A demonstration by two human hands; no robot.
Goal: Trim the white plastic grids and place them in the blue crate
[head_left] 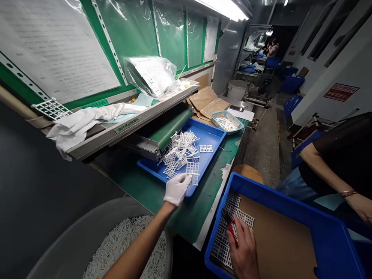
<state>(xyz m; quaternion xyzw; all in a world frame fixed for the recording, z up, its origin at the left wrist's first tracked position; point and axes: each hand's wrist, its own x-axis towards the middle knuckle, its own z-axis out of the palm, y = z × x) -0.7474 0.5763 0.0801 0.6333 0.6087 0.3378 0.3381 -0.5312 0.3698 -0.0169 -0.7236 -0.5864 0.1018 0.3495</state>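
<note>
My left hand (176, 189), in a white glove, pinches a white plastic grid (192, 169) over the near end of a shallow blue tray (212, 135). A heap of similar white grids (180, 151) with thin sprues lies in that tray, and one grid (206, 148) rests apart from it. My bare right hand (244, 256) is closed around red-handled nippers (233, 234), their dark jaws pointing up and left. Beneath them, rows of white grids (246, 218) lie flat along the left side of a deep blue bin (284, 196) lined with brown cardboard (289, 246).
At lower left stands a large tub (69, 229) of white sprue scraps (126, 246). A green conveyor (170, 127) ends above the tray. A small basket (227, 121) of white pieces sits beyond. On the right, a co-worker's arm (334, 170) reaches beside the bin.
</note>
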